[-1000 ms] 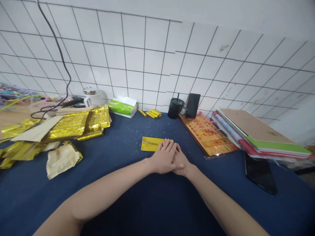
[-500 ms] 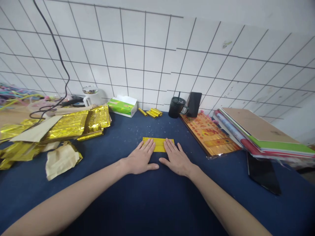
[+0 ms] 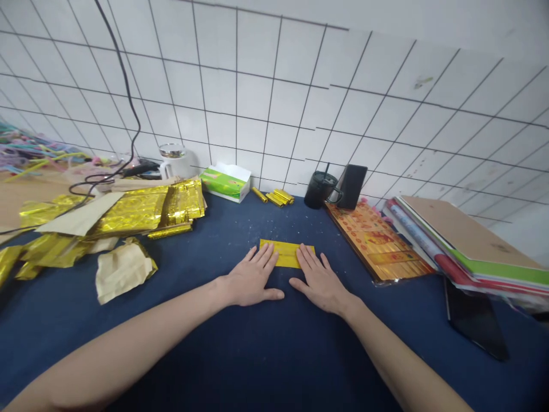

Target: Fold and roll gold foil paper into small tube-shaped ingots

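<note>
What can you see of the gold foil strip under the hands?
The gold foil strip is a flat, narrow rectangle of shiny yellow-gold foil, lying with its long side running left to right on the dark blue cloth. The fingers of the left hand rest on its left end, and those of the right hand on its right end. Its middle is uncovered, and it looks smooth.
</note>
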`<state>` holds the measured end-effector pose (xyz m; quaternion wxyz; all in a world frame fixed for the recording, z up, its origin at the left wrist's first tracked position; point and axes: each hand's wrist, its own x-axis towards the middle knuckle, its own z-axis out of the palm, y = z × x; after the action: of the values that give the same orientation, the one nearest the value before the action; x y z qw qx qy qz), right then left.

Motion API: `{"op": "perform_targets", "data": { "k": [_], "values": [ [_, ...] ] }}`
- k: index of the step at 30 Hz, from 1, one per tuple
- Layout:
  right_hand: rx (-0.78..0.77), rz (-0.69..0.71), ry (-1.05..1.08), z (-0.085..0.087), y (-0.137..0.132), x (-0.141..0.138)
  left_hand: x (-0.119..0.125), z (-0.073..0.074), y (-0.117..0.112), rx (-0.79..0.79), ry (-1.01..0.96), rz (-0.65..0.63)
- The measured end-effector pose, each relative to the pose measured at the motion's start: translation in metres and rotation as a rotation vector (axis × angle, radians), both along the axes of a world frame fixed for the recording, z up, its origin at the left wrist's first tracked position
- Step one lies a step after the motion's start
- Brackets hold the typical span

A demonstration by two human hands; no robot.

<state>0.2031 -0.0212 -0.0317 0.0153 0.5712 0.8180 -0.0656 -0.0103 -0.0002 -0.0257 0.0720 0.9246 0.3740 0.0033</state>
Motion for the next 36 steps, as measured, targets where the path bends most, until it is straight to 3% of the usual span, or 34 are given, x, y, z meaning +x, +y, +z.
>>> {"op": "perform_targets", "data": {
  "k": [10, 21, 36],
  "values": [
    [0.05, -0.046, -0.018, -0.0087, 0.0005, -0.0046, -0.0013, -0.0031, 0.0, 0.048, -0.028, -0.011],
    [0.024, -0.051, -0.011, -0.0009, -0.0016, -0.0072, -0.0016, 0.0004, 0.0007, 0.028, -0.007, 0.033],
    [0.037, -0.044, -0.005, -0.0046, -0.0011, -0.0051, -0.0014, -0.0016, 0.0055, 0.072, -0.002, 0.049]
  ]
}}
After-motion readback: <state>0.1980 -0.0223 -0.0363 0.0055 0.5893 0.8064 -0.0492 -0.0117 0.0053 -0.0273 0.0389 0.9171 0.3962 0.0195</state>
